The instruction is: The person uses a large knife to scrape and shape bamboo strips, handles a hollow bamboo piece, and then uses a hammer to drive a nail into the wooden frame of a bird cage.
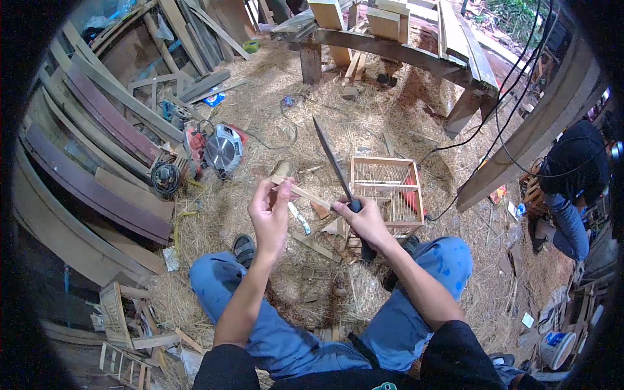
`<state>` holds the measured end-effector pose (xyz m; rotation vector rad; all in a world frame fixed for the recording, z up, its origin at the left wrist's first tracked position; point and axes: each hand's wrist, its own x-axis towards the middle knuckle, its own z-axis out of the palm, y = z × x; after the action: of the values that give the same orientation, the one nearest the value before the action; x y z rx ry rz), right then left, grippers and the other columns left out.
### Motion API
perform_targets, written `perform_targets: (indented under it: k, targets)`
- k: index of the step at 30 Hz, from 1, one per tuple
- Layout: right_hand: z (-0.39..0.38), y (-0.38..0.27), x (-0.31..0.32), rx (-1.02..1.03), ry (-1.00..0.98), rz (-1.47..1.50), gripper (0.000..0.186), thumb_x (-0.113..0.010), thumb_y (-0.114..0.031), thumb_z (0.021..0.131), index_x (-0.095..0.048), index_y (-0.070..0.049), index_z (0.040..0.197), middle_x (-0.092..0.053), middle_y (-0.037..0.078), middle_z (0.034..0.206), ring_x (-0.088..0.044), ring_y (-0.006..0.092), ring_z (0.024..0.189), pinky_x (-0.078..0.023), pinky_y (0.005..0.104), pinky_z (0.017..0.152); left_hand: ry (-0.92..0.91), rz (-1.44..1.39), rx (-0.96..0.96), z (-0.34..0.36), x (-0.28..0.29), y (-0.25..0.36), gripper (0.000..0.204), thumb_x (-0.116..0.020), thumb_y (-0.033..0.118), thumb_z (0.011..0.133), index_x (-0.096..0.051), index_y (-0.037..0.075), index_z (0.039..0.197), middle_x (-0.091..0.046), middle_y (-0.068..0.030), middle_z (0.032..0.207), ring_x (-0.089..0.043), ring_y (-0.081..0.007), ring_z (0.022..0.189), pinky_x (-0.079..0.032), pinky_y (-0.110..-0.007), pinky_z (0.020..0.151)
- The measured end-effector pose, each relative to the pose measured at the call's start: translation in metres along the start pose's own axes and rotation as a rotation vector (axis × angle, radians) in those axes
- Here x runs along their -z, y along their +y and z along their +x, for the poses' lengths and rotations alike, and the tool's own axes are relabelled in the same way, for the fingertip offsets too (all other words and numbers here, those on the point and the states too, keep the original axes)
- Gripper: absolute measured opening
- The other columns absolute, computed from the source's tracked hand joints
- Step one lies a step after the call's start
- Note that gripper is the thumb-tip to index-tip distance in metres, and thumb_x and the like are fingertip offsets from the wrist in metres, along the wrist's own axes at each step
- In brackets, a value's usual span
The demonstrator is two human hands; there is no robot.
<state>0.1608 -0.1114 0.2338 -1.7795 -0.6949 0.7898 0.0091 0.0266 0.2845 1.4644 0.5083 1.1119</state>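
My left hand [270, 211] pinches one end of a thin, pale wooden strip [311, 195] in front of me. My right hand [369, 224] is closed around the black handle of a long knife, its dark blade [332, 157] pointing up and away. The right thumb and fingertips also meet the strip's other end. Just beyond and right of that hand stands a small wooden cage [385, 160] with thin bars. Between my feet and the strip, a utility knife with a pale handle [299, 219] lies on the shavings.
A circular saw [224, 151] with its cord rests at left, near stacked boards [97, 175]. A wooden bench [416, 55] bearing planks spans the back. At right another person [572, 175] bends beside a slanted post [539, 136]; cables hang there. A white bucket [557, 350] sits lower right.
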Motion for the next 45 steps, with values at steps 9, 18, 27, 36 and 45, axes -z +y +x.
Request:
perform_targets:
  k: [9, 18, 27, 36, 45]
  targets:
    - [0.01, 0.005, -0.006, 0.094, 0.096, 0.038, 0.039, -0.07, -0.026, 0.092, -0.061, 0.001, 0.118, -0.051, -0.005, 0.059, -0.044, 0.0045, 0.043, -0.032, 0.0236, 0.038, -0.21, 0.437, -0.041, 0.0, 0.004, -0.03, 0.021, -0.072, 0.008, 0.088, -0.07, -0.002, 0.106, -0.072, -0.0112, 0.095, -0.069, -0.0188, 0.083, -0.054, -0.03, 0.077]
    - [-0.033, 0.005, -0.001, 0.128, 0.139, -0.026, 0.034, -0.068, -0.024, 0.093, -0.064, 0.002, 0.115, -0.047, -0.008, 0.063, -0.039, 0.0014, 0.054, -0.027, 0.0217, 0.047, -0.384, 0.624, -0.062, -0.012, 0.011, -0.045, 0.023, -0.066, 0.018, 0.093, -0.072, 0.001, 0.107, -0.073, -0.0182, 0.103, -0.072, -0.031, 0.092, -0.057, -0.037, 0.08]
    - [-0.063, 0.022, -0.022, 0.024, 0.143, 0.021, 0.033, -0.069, -0.03, 0.091, -0.069, 0.0, 0.105, -0.054, 0.002, 0.063, -0.045, 0.0077, 0.059, -0.038, 0.0298, 0.053, -0.382, 0.463, 0.147, -0.03, 0.011, -0.094, 0.022, -0.058, 0.015, 0.1, -0.059, -0.003, 0.113, -0.071, -0.0159, 0.095, -0.071, -0.0194, 0.09, -0.055, -0.032, 0.075]
    - [-0.085, 0.091, -0.071, 0.034, 0.285, -0.078, 0.028, -0.069, -0.025, 0.092, -0.069, -0.002, 0.108, -0.046, -0.004, 0.06, -0.04, 0.0057, 0.053, -0.034, 0.0267, 0.048, -0.345, 0.26, 0.219, -0.043, 0.009, -0.161, 0.018, -0.054, 0.009, 0.101, -0.057, -0.003, 0.113, -0.072, -0.0164, 0.101, -0.071, -0.0217, 0.095, -0.055, -0.034, 0.08]
    - [-0.067, 0.099, -0.067, -0.088, 0.263, -0.144, 0.05, -0.069, -0.037, 0.089, -0.064, 0.001, 0.121, -0.069, 0.017, 0.079, -0.064, 0.0261, 0.069, -0.051, 0.0388, 0.071, -0.284, 0.348, 0.202, -0.053, -0.002, -0.212, 0.02, -0.056, 0.007, 0.1, -0.056, -0.003, 0.117, -0.069, -0.0123, 0.102, -0.068, -0.0156, 0.097, -0.053, -0.03, 0.084]
